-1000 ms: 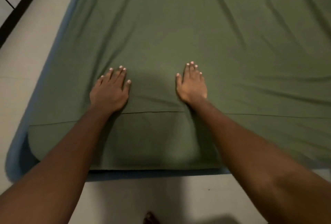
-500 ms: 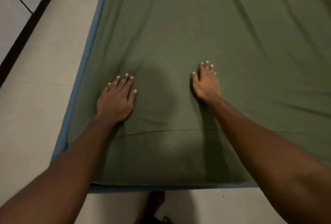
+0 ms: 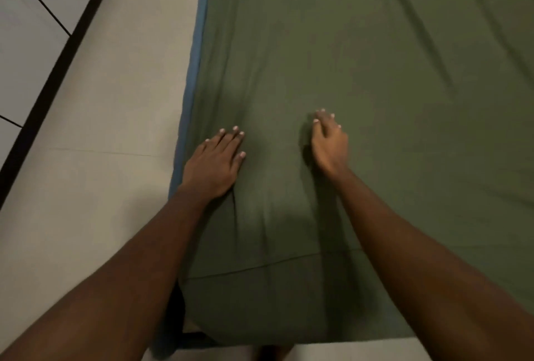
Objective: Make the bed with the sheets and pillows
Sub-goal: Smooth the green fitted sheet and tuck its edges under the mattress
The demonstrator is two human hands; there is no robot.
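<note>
An olive-green sheet [image 3: 361,77] covers the blue mattress [image 3: 199,43], with long creases running across its right half and a hem seam near the foot end. My left hand [image 3: 215,163] lies flat on the sheet close to the mattress's left edge, fingers straight and together. My right hand [image 3: 329,141] touches the sheet a hand's width to the right, tilted on its side with the fingers slightly bent; nothing is held in it. No pillows are in view.
Pale floor [image 3: 95,158] runs along the bed's left side and past its foot end. A dark baseboard [image 3: 60,63] with white panels behind it borders the floor at the upper left.
The view has swung to the right edge of my stance, so the bed's left edge sits nearer the centre. Both hands slid left along the sheet; my right hand has tipped up from flat.
</note>
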